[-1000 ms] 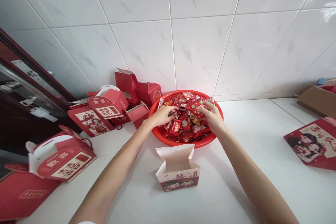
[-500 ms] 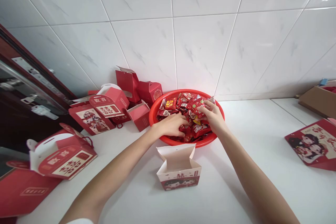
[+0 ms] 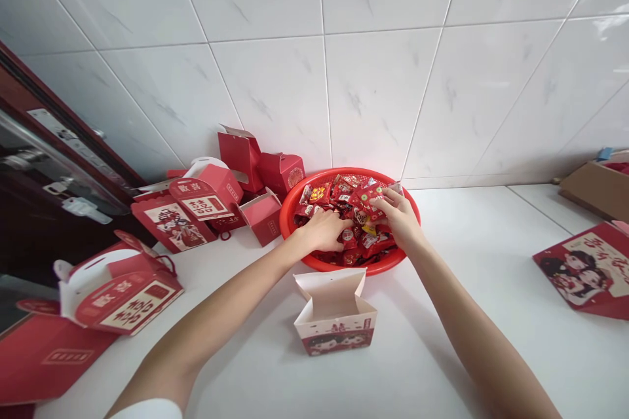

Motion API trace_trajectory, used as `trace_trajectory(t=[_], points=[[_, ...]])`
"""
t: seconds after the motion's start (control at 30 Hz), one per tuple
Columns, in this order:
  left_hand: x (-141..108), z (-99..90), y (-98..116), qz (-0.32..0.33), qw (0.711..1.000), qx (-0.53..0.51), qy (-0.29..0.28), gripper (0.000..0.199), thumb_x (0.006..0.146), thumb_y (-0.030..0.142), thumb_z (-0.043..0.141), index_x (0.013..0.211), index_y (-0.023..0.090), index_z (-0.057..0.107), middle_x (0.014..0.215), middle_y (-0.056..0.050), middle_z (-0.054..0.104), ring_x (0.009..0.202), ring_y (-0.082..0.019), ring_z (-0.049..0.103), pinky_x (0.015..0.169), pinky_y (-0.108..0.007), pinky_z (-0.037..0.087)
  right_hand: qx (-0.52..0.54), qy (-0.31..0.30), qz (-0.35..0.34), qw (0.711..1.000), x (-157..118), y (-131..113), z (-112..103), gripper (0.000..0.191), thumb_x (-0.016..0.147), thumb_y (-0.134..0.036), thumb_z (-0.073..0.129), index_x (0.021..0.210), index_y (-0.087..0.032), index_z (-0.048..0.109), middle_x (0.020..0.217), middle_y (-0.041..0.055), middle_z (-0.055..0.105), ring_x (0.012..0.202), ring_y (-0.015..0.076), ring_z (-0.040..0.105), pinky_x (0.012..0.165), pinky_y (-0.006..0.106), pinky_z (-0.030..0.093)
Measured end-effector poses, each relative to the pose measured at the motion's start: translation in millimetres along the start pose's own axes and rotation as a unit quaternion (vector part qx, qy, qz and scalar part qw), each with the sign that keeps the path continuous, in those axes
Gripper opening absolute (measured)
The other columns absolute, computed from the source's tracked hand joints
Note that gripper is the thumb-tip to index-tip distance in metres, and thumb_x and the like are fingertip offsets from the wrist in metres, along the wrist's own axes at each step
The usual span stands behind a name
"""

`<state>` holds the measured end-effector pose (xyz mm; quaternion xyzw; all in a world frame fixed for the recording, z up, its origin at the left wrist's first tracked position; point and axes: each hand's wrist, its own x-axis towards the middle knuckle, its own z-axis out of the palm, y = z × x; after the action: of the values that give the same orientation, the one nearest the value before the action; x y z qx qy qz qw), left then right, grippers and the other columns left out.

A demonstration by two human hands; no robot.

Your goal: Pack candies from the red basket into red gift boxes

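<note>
My right hand (image 3: 401, 217) pinches a red candy packet (image 3: 369, 198) with green and white round marks, at the right of the basket. My left hand (image 3: 323, 230) is down among the wrapped candies at the basket's left front. Its thumb and forefinger are apart beside a small red-wrapped candy (image 3: 349, 238); the other fingertips are hidden. Both hands are over a red plastic basket (image 3: 289, 200) filled with mostly red packets. Just in front of it stands an open-topped paper gift box (image 3: 336, 339) with a printed couple, its flaps spread; neither hand touches it.
Several red gift boxes (image 3: 205, 196) crowd the counter's back left, against the tiled wall (image 3: 265, 91). Another handled box (image 3: 125, 291) stands nearer on the left. At right are a red printed box (image 3: 582, 270) and a brown carton (image 3: 592, 190). A dark door frame (image 3: 63, 124) borders the left.
My left hand has shifted slightly right and back among the candies. My right hand keeps its packet in nearly the same place. The gift box has not moved.
</note>
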<state>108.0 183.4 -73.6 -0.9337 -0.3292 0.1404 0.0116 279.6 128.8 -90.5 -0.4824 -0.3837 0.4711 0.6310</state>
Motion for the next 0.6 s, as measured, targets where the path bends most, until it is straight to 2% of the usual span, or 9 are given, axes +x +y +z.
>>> trace_trajectory(t=[0.17, 0.4, 0.5, 0.6], points=[[1.3, 0.0, 0.2, -0.011, 1.000, 0.008, -0.002, 0.041, 0.082, 0.032, 0.069, 0.121, 0.022, 0.074, 0.114, -0.017, 0.071, 0.107, -0.037, 0.069, 0.092, -0.048, 0.050, 0.009, 0.001, -0.004, 1.000, 2.2, 1.3, -0.6, 0.029, 0.060, -0.040, 0.083, 0.078, -0.024, 0.066, 0.082, 0.0004, 0.070, 0.081, 0.0261, 0.073, 0.054, 0.031, 0.061], [-1.4, 1.5, -2.0, -0.011, 1.000, 0.005, -0.009, 0.052, 0.083, 0.032, 0.070, 0.135, 0.027, 0.069, 0.121, -0.016, 0.069, 0.114, -0.037, 0.066, 0.097, -0.048, 0.049, 0.010, 0.002, 0.009, 1.000, 2.4, 1.6, -0.8, 0.031, 0.061, -0.040, 0.083, 0.077, -0.024, 0.062, 0.085, 0.0004, 0.070, 0.084, 0.0276, 0.074, 0.059, 0.034, 0.062], [-1.1, 1.9, -2.8, -0.005, 1.000, -0.002, 0.002, 0.046, 0.081, 0.031, 0.071, 0.127, 0.026, 0.073, 0.118, -0.015, 0.071, 0.111, -0.037, 0.067, 0.095, -0.048, 0.050, 0.008, -0.002, 0.007, 1.000, 2.1, 1.5, -1.2, 0.031, 0.061, -0.041, 0.083, 0.077, -0.024, 0.063, 0.085, 0.0006, 0.070, 0.082, 0.0276, 0.075, 0.059, 0.035, 0.062], [-2.7, 1.8, -5.1, -0.004, 1.000, -0.004, 0.029, 0.034, 0.080, 0.029, 0.070, 0.113, 0.022, 0.076, 0.107, -0.014, 0.075, 0.104, -0.037, 0.070, 0.091, -0.047, 0.051, 0.009, -0.003, 0.000, 1.000, 2.7, 1.9, -1.9, 0.029, 0.063, -0.041, 0.083, 0.078, -0.024, 0.064, 0.082, -0.0002, 0.070, 0.075, 0.0259, 0.074, 0.057, 0.034, 0.061]])
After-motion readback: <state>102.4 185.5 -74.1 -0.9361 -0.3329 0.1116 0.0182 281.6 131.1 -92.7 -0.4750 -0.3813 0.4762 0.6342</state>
